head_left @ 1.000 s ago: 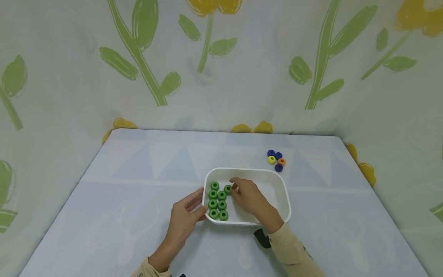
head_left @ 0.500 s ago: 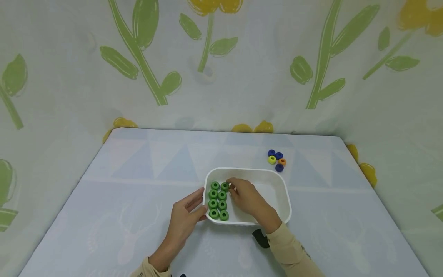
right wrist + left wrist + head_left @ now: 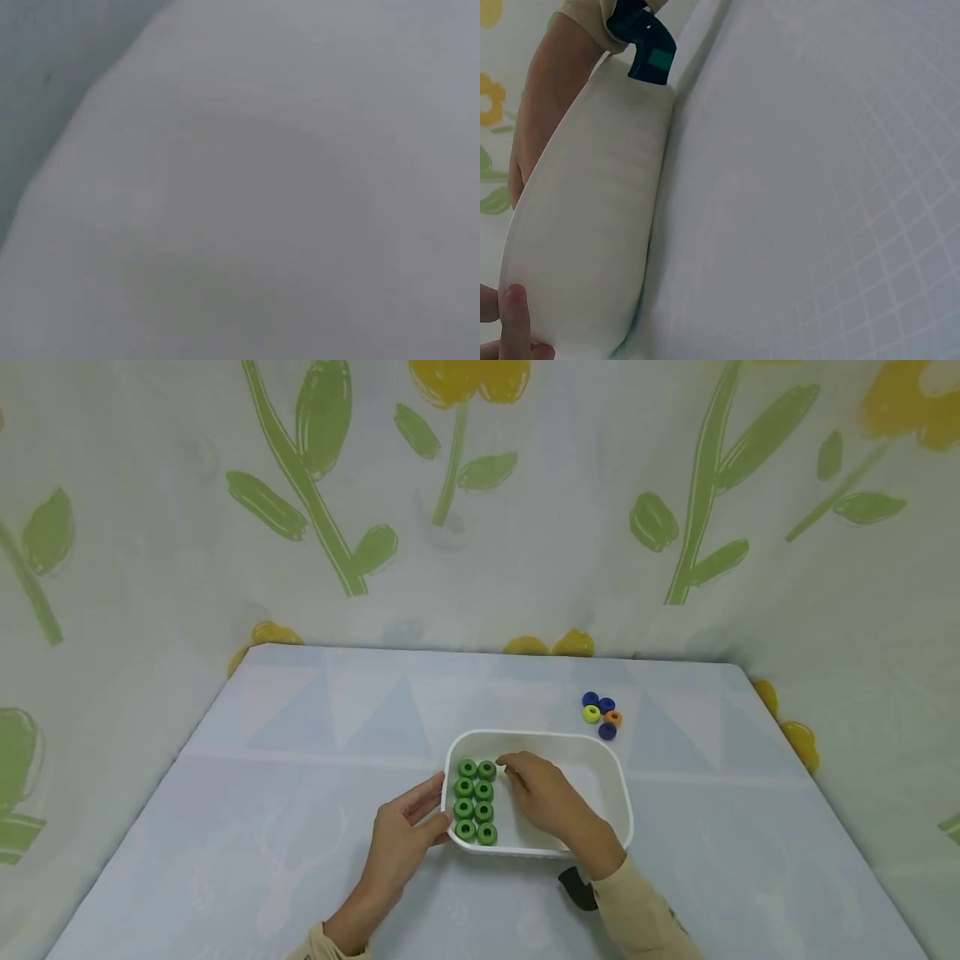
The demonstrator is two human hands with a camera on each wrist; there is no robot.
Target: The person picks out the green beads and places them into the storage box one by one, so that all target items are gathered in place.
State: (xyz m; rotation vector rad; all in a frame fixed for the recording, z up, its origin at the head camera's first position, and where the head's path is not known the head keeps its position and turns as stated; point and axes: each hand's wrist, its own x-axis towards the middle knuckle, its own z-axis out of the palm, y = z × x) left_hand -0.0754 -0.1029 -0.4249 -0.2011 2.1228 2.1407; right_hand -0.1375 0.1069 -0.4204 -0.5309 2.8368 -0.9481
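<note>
Several green beads (image 3: 483, 791) with holes lie in two columns at the left end of a white tray (image 3: 540, 852) in the head view. My left hand (image 3: 401, 847) holds the tray's left side, thumb at the near corner and fingers along the wall. The left wrist view shows the thumb (image 3: 515, 322) against the tray's outer wall (image 3: 592, 202). Inside the tray, my right hand (image 3: 547, 793) hovers just right of the far bead of the second column, index finger extended and nothing visible in its grip. Its thumb is mostly hidden. The right wrist view shows only a blurred whitish surface.
Beyond the tray's far right corner lie several loose beads: dark blue (image 3: 607, 731), yellow (image 3: 591, 714) and orange (image 3: 613, 718). A dark wrist device (image 3: 577, 889) shows under the right sleeve. A flower-patterned cloth (image 3: 562, 527) stands behind the pale table (image 3: 300, 793).
My right hand has slid a green bead left to the far end of the second column, let go of it and drawn slightly right. The left hand stays on the tray.
</note>
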